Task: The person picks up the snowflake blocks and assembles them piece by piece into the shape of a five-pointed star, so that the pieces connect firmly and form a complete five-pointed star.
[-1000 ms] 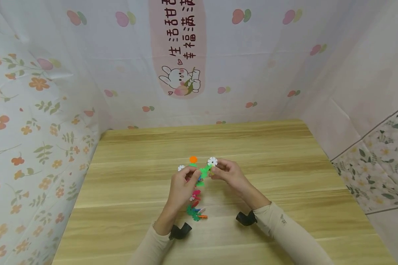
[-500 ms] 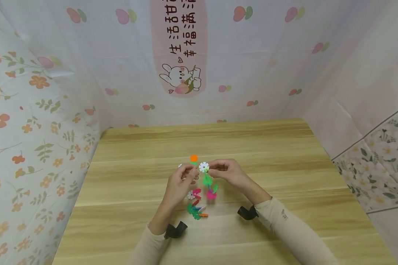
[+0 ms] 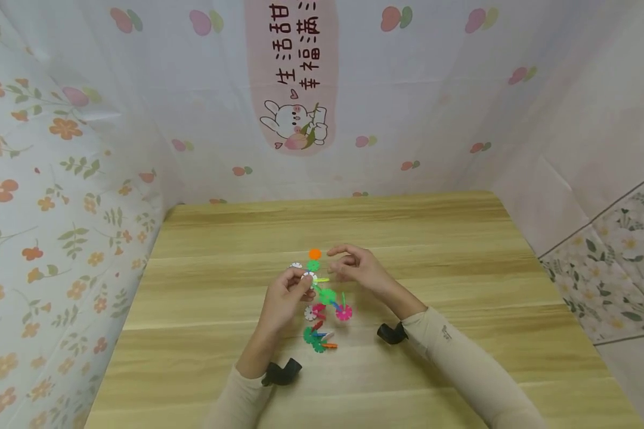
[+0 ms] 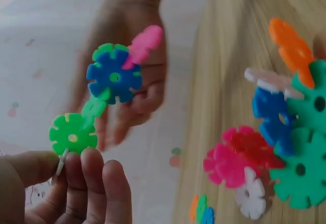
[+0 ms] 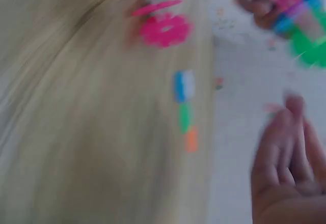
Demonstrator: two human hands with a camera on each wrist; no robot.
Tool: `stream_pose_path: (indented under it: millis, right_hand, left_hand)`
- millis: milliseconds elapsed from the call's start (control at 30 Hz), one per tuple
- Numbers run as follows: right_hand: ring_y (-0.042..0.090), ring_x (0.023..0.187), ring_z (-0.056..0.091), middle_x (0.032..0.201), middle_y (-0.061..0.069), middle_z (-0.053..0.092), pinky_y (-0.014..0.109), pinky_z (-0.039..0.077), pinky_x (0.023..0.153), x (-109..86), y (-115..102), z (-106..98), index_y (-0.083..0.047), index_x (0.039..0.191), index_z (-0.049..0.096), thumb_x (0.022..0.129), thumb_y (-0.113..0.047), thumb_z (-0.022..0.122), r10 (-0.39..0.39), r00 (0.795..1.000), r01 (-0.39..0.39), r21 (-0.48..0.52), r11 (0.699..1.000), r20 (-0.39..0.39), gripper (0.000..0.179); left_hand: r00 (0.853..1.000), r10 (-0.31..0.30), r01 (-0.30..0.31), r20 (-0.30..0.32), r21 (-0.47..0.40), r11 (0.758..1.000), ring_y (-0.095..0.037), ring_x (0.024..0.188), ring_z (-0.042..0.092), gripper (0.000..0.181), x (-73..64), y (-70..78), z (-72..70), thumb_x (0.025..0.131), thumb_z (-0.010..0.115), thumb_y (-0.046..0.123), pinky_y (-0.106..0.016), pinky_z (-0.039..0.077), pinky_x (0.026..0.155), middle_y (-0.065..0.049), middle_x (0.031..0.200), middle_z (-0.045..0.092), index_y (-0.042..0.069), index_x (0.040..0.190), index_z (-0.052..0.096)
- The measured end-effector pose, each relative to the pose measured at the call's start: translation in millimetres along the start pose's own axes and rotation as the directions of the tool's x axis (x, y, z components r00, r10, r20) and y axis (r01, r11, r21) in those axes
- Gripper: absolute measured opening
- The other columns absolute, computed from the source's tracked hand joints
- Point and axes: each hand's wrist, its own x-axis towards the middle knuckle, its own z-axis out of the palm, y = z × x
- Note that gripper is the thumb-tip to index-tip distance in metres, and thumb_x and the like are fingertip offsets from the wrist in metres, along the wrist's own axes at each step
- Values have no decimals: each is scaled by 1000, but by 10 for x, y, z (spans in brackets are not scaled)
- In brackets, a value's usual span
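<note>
My left hand [image 3: 284, 301] pinches a white notched disc [image 3: 309, 279] between thumb and fingers. That disc ends a chain of linked flower-shaped plastic discs: a light green disc [image 4: 73, 135], more green ones, a blue disc [image 4: 104, 84] and a pink disc [image 3: 344, 312]. The chain slants away from the fingertips above the table, and in the left wrist view the white disc is seen edge-on. My right hand [image 3: 361, 271] is apart from the chain, to its right, fingers loosely bent with nothing between them; the right wrist view is blurred.
On the wooden table [image 3: 434, 238], an orange disc [image 3: 314, 254] and a green disc [image 3: 313, 266] lie beyond the left hand. Nearer me sit a joined pink-and-red group [image 4: 229, 165] and dark green discs [image 4: 300, 183] with blue, white and orange ones. Patterned curtains [image 3: 408, 107] surround the table.
The chain has passed from my right hand to my left, which now pinches its white disc. My right hand has let go and drawn slightly away. The chain has shifted left.
</note>
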Motion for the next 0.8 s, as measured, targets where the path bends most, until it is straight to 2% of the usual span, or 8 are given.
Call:
stream_pose_path:
  millis: [133, 267, 433, 600, 800]
  right_hand:
    - [22, 63, 59, 98, 29, 60, 42, 56, 65, 182, 263, -85, -8, 127, 51, 86, -25, 68, 84, 982, -70, 87, 994, -168, 48]
    - [19, 54, 59, 85, 23, 61, 37, 56, 54, 348, 529, -116, -13, 129, 51, 85, -21, 70, 127, 971, -114, 77, 990, -202, 49]
    - [24, 47, 60, 74, 13, 63, 39, 54, 46, 538, 703, -48, -21, 130, 51, 82, -24, 73, 78, 980, -103, -135, 985, -181, 53]
    - [25, 39, 56, 60, 9, 59, 36, 49, 37, 668, 680, 21, -23, 129, 53, 80, -28, 75, 28, 984, -89, -358, 929, -174, 54]
    - [22, 33, 51, 49, 7, 53, 30, 42, 31, 795, 608, 70, -20, 123, 59, 83, -28, 72, 11, 986, -89, -476, 875, -164, 43]
  left_hand:
    - [998, -26, 24, -60, -35, 999, -48, 85, 59, 18, -1, -5, -71, 94, 57, 12, -45, 54, 76, -25, 87, 59, -6, 98, 57]
    - [996, -21, 17, -84, -50, 999, -49, 84, 58, 18, 3, 6, -119, 93, 57, 11, -44, 54, 76, -24, 86, 59, -6, 98, 57]
    - [996, -10, 3, -88, -79, 997, -52, 85, 56, 18, 14, 3, -156, 93, 58, 10, -46, 54, 75, -25, 86, 59, -7, 97, 57]
    - [996, -20, 13, -91, -84, 996, -52, 85, 56, 19, 14, -12, -181, 93, 57, 10, -45, 54, 75, -25, 86, 59, -8, 98, 57]
    - [994, -23, 14, -110, -85, 996, -50, 83, 57, 23, 23, -22, -209, 93, 57, 11, -45, 54, 75, -25, 84, 57, -11, 101, 57]
